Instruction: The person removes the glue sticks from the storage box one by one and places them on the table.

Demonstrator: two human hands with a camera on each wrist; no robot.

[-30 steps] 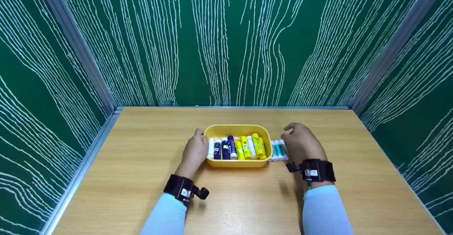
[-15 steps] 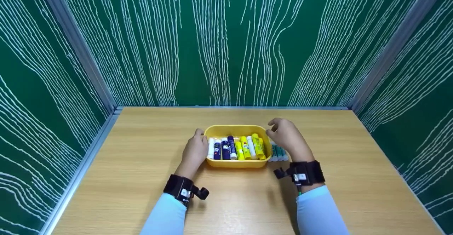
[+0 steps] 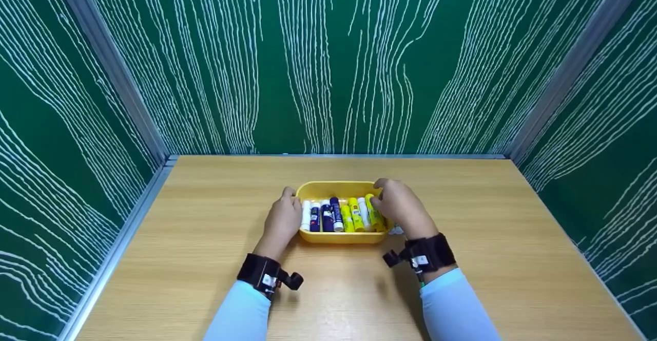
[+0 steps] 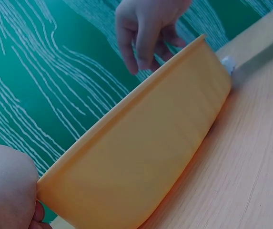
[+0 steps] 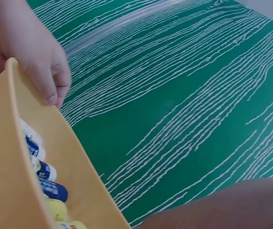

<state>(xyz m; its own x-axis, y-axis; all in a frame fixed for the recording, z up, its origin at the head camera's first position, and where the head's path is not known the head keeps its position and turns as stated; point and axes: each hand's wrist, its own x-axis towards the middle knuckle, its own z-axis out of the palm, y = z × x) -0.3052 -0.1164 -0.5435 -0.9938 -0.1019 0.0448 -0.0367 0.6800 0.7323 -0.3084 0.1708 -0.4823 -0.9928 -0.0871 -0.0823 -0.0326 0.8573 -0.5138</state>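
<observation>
A yellow plastic bin stands on the table, holding a row of glue sticks. White and dark blue glue sticks lie toward its left, yellow ones toward its right. My left hand grips the bin's left end; in the right wrist view its thumb laps over the rim. Above the right end hovers my right hand, fingers loosely bent and holding nothing. In the left wrist view that hand hangs over the rim, apart from it. Under it, only the ends of the teal-labelled glue sticks show.
The light wood table spreads around the bin. Green panels with white wavy lines enclose it at the back and sides, with metal posts at the corners.
My right hand has moved left, from the teal-labelled glue sticks beside the bin to above the bin's right end. My left hand and the bin have stayed put.
</observation>
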